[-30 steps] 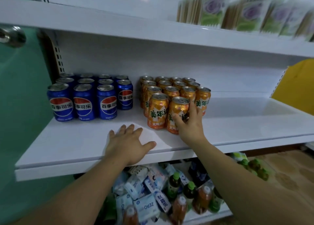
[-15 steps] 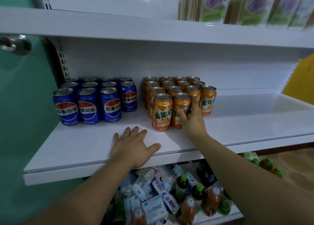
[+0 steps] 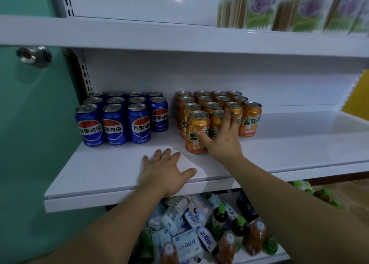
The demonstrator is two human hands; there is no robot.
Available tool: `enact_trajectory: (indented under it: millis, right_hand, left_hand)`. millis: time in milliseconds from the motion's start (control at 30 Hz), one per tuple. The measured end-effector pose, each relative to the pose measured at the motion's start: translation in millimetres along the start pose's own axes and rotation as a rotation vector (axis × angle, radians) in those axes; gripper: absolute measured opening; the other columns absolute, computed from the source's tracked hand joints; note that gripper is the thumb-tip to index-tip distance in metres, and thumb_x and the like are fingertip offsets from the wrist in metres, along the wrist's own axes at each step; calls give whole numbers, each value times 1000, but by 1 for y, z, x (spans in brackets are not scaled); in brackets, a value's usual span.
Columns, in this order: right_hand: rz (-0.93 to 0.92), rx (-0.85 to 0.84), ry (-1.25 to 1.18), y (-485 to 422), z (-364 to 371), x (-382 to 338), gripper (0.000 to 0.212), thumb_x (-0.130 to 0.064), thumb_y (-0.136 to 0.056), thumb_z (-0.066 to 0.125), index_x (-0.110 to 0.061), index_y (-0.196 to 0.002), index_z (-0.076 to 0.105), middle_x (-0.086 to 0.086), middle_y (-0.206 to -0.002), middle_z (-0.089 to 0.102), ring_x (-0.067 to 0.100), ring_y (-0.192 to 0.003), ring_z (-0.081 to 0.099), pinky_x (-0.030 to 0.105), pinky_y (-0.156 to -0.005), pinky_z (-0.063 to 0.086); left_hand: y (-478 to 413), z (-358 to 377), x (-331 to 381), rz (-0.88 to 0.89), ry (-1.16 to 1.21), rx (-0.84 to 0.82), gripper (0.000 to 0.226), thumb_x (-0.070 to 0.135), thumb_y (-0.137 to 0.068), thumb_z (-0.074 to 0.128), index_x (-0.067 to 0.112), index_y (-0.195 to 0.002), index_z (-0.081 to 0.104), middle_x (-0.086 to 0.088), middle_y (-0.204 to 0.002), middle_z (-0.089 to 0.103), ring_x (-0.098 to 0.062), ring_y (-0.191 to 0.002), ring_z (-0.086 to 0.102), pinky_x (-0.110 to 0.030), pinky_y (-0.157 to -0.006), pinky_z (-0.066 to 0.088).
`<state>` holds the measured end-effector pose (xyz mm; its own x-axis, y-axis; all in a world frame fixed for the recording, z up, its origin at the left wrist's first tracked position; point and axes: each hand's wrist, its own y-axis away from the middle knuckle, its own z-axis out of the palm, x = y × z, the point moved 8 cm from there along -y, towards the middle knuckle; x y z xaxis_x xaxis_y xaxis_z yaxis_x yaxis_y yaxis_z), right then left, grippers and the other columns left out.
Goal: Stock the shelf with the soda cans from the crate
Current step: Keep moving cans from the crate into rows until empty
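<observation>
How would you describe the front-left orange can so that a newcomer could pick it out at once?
On the middle white shelf, blue cans stand left and orange cans right. Two orange cans stand foremost, nearest the edge; the front-left orange can is the left of these. The right hand hides its partner, while this can's label shows nearly whole.

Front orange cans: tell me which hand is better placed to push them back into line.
Right. The right hand rests open against the front orange cans, thumb on the left one, fingers over its neighbour. The left hand lies flat on the shelf in front, apart from every can.
</observation>
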<state>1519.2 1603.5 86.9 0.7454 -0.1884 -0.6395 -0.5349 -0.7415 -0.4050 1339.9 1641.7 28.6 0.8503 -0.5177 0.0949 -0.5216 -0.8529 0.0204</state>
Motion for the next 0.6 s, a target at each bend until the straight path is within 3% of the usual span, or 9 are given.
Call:
enact_trajectory:
  millis: [200,300,433,600]
  right_hand:
    - [14,-107,59,9,-28,-3,110,-72,-77,58,-28,-154,-6,0,-163,-6,26,-149,4,50,-118,20]
    - [24,-140,115,21,-59,6,103,-69,-80,57,-25,-155,2,2,-163,5,26,-148,11,48,-118,21]
    - [117,-180,292,48,-106,39,92,-66,-88,50,-18,-155,10,5,-162,13,25,-147,14,44,-116,22]
    - [246,-246,436,98,-158,91,88,-66,-90,45,-15,-155,14,7,-161,17,29,-146,19,44,-115,27]
  left_hand:
    - [5,-2,0,7,21,-62,83,77,-85,22,31,-153,13,3,-162,4,-22,-148,2,-54,-117,3]
    - [8,-9,12,49,70,-54,77,70,-88,34,26,-150,24,1,-160,18,-21,-146,16,-50,-117,13]
    - [30,-17,80,293,144,2,64,61,-86,49,24,-138,44,2,-141,46,-19,-129,41,-44,-107,33]
    - [79,9,185,580,133,-102,53,58,-84,53,25,-125,54,2,-126,53,-21,-118,49,-44,-98,41]
